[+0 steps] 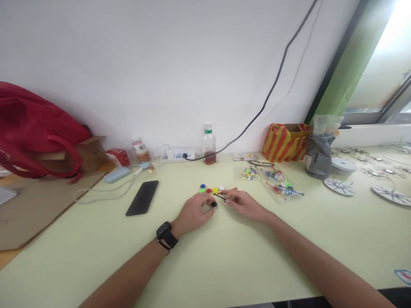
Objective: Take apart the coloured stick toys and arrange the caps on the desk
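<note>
On the pale green table, my left hand [195, 211] is curled with thumb and fingers around a small black round piece [213, 205]. My right hand [244, 203] pinches a thin black stick [220, 196] that points left toward my left fingers. Just beyond my fingertips lie small round plastic pieces: a blue one [202, 186], a red one [209, 191], a yellow one [215, 189] and a white one [221, 188]. A bit of green shows beside my left fingers, its shape partly hidden. A black watch is on my left wrist.
Clear bags of coloured plastic parts [284, 188] lie to the right, before a striped bag [284, 143]. A black phone [142, 198] lies left. A bottle [209, 145] and power strip [180, 154] stand by the wall. Patterned discs [339, 187] are far right; a red bag [38, 128] sits left.
</note>
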A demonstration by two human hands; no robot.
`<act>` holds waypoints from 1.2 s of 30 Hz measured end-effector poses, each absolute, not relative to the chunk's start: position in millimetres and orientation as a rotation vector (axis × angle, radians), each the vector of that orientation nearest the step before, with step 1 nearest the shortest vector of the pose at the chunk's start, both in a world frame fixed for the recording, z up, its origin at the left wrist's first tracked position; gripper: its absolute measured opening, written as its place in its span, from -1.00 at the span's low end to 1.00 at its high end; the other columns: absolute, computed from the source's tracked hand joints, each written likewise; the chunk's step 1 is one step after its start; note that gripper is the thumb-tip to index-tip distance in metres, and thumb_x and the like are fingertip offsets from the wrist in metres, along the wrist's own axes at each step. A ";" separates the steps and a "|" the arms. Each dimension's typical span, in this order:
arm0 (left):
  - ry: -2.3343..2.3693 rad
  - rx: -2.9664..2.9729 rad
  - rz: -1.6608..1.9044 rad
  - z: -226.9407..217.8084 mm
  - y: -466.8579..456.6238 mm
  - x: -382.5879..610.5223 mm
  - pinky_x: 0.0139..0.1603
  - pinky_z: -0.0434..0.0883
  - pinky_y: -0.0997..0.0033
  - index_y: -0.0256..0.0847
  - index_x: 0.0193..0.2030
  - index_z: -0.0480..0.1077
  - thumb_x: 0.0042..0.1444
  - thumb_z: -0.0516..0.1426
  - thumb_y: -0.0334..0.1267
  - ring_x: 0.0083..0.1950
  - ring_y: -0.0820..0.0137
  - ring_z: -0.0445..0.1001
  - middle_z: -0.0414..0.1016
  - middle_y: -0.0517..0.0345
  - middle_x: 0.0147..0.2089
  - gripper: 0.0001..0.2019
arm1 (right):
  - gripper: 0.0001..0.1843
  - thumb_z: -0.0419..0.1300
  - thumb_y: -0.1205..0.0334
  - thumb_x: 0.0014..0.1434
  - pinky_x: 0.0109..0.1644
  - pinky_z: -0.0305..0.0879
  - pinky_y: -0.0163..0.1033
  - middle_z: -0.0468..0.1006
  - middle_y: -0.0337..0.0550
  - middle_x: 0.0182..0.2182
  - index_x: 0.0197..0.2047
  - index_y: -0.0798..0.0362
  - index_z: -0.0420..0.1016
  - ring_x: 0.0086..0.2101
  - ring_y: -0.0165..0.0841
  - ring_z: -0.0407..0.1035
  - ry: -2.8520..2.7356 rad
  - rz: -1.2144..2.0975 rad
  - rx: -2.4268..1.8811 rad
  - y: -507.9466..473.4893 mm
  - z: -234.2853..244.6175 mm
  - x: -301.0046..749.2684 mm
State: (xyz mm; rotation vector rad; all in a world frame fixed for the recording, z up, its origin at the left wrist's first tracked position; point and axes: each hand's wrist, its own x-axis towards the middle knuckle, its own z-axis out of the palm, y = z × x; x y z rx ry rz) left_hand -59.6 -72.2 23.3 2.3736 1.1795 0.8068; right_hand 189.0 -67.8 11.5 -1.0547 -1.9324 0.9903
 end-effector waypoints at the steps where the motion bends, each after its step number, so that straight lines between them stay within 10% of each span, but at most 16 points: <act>1: 1.158 2.373 0.808 23.2 -72.4 -59.4 -0.06 0.41 0.28 -0.06 -0.11 0.52 0.16 0.20 -0.29 -0.11 0.26 0.50 0.60 0.16 -0.14 -0.83 | -0.74 0.17 0.04 0.33 -0.02 0.41 -0.07 0.57 0.04 0.14 -0.21 0.03 0.58 -0.03 -0.14 0.48 -1.909 0.965 -1.055 -66.6 9.2 188.0; 11: 0.918 1.749 0.946 20.1 -68.6 -51.8 -0.20 0.44 0.40 -0.21 -0.14 0.43 0.12 0.33 -0.20 -0.29 0.43 0.47 0.54 0.12 -0.21 -0.76 | -0.67 0.39 -0.05 0.13 -0.19 0.37 -0.18 0.63 -0.12 -0.32 -0.28 0.07 0.64 -0.33 -0.31 0.44 -1.661 1.134 -1.016 -64.7 19.2 186.9; 24: 0.779 1.581 0.821 17.5 -68.5 -53.7 0.11 0.53 0.20 -0.24 0.08 0.57 -0.04 0.47 -0.21 -0.07 0.25 0.62 0.64 -0.02 -0.10 -0.49 | -0.82 0.33 0.11 0.17 -0.22 0.40 -0.19 0.63 -0.09 -0.25 -0.23 0.03 0.67 -0.27 -0.29 0.44 -1.586 1.268 -0.932 -77.6 25.6 173.7; 36: 0.744 1.662 0.805 24.3 -72.4 -50.2 0.15 0.52 0.18 -0.23 0.06 0.62 0.16 0.35 -0.10 0.03 0.18 0.62 0.67 -0.08 0.01 -0.63 | -0.86 0.29 0.18 0.19 -0.08 0.43 -0.15 0.66 -0.09 -0.22 -0.22 0.01 0.66 -0.17 -0.21 0.52 -1.719 1.237 -0.893 -82.8 28.1 172.1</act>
